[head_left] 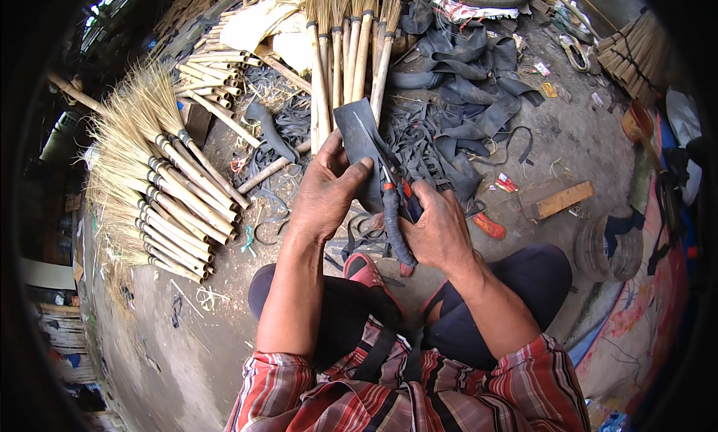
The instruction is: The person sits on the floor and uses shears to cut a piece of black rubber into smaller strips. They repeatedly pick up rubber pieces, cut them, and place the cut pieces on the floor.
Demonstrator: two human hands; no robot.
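In front of my knees, my left hand [333, 181] grips a flat piece of black rubber [350, 137], thumb pressed on its face. My right hand [441, 226] is closed around a pair of scissors [393, 221], whose handle is wrapped in dark strips with red near the pivot. The blades point up and away, lying along the right edge of the rubber; how far they are parted is hard to make out. Beyond my hands, a tangle of thin black rubber strips [419, 137] covers the ground, and wider dark rubber pieces [479, 73] are heaped behind it.
Finished-looking brooms [194, 200] lie stacked at left, with more brooms [345, 58] straight ahead. Cut bamboo sticks [213, 69] are piled at the far left. To the right are a wooden block [565, 200], a red-handled object [488, 226] and a round, ribbed container [607, 247].
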